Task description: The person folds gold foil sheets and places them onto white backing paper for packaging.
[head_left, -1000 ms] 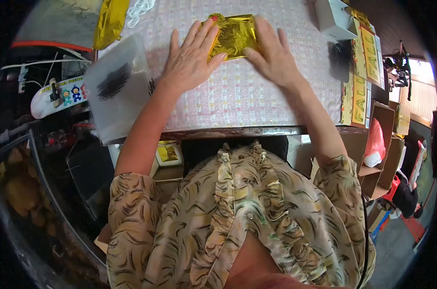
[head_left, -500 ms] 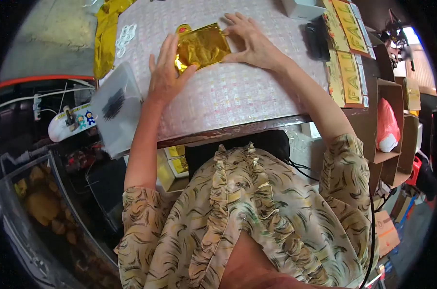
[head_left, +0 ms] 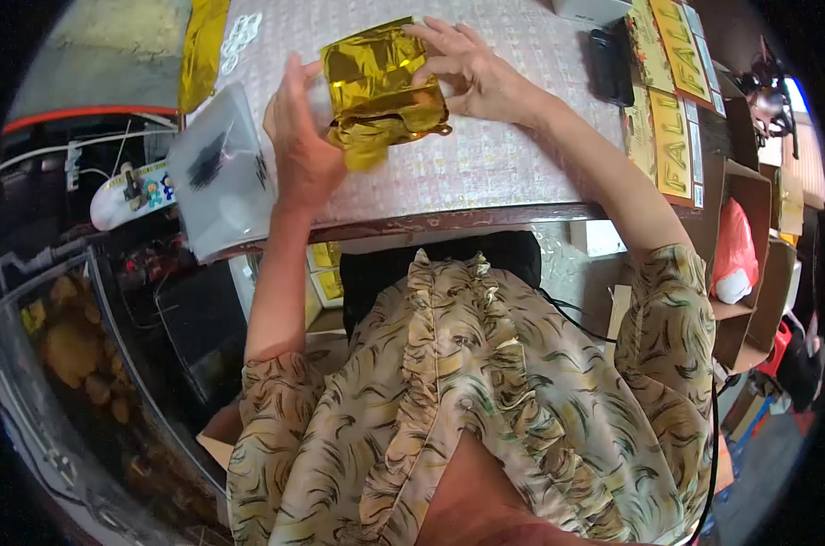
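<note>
A shiny gold foil piece (head_left: 371, 73), folded into a rough rectangle, is tilted up over the tablecloth, with a loose flap hanging at its lower edge. My right hand (head_left: 480, 77) grips its right side between thumb and fingers. At the left edge is my left hand (head_left: 303, 136), its fingers upright and partly blurred; a gap shows between thumb and fingers, and whether it touches the foil is unclear. Another long gold foil piece (head_left: 198, 55) lies at the table's left edge, beside white looped strips (head_left: 240, 41).
Clear plastic bags (head_left: 219, 173) lie at the table's left front corner. On the right are a black tray (head_left: 610, 68), a white box (head_left: 592, 9) and packets marked FALL (head_left: 674, 146). Cardboard boxes (head_left: 744, 264) stand right of the table (head_left: 485, 217).
The gold foil has been lifted and tipped up from lying flat, and a flap now hangs from it. My right hand has closed on its edge; my left hand has turned more upright.
</note>
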`<state>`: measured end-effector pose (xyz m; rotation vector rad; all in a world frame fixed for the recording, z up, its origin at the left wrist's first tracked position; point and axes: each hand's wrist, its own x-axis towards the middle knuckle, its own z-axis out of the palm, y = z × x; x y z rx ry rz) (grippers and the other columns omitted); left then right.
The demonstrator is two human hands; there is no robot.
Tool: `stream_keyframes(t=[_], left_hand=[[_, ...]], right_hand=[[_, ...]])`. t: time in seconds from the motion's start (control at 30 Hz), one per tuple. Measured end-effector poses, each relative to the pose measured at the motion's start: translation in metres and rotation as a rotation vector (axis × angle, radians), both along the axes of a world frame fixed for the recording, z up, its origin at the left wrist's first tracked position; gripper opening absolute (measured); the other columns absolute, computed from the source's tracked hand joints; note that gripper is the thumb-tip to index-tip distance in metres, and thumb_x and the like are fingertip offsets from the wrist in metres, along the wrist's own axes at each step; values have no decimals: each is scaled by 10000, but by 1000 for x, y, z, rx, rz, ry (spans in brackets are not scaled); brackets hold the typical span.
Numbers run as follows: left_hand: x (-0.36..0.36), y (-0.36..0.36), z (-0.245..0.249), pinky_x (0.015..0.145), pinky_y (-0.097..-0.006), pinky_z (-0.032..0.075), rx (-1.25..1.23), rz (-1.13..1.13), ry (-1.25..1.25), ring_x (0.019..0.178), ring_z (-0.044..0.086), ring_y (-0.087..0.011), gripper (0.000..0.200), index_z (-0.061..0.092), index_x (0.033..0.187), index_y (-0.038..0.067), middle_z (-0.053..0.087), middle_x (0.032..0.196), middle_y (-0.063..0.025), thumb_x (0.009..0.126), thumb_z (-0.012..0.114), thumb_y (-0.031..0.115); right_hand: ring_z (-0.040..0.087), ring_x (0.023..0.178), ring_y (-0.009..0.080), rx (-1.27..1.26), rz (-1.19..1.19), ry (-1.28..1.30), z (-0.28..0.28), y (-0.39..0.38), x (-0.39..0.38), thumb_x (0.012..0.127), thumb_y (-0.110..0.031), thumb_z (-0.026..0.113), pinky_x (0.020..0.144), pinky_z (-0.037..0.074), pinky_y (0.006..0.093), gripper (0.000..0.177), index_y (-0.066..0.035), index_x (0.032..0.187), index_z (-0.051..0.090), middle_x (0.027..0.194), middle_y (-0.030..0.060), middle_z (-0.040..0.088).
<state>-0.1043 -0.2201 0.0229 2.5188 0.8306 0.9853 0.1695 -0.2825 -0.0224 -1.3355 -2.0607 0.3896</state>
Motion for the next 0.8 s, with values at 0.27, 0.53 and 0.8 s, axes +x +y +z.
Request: stream_keyframes(t=[0.27, 0.53, 0.8], left_hand=[[30, -82, -7, 963, -460, 413, 187, 30, 150, 1201, 577, -276, 827, 552, 1394, 163, 592, 1315, -59, 667, 928, 279], [40, -71, -10, 859, -376, 438, 337, 56, 208, 952, 622, -166, 423, 696, 1216, 130, 637, 978, 7, 813, 797, 213], [27, 2, 9, 939, -407, 528, -254, -217, -15, 1120, 665, -289, 305, 732, 1178, 86, 704, 1233, -77, 896, 756, 198]], right_hand=[[242, 1556, 404, 89, -96, -22, -10, 0, -3, 737, -65, 821, 1260, 124, 629, 311, -149, 1026, 744, 1630, 149, 388], [261, 1551, 403, 63, -116, 7, -1, -9, -4, 738, -125, 862, 1254, 128, 633, 289, -160, 1009, 768, 1632, 110, 408], [301, 1545, 338, 94, -98, -34, 1, -20, -6, 796, -193, 845, 1261, 125, 633, 197, -177, 989, 807, 1591, 39, 479]])
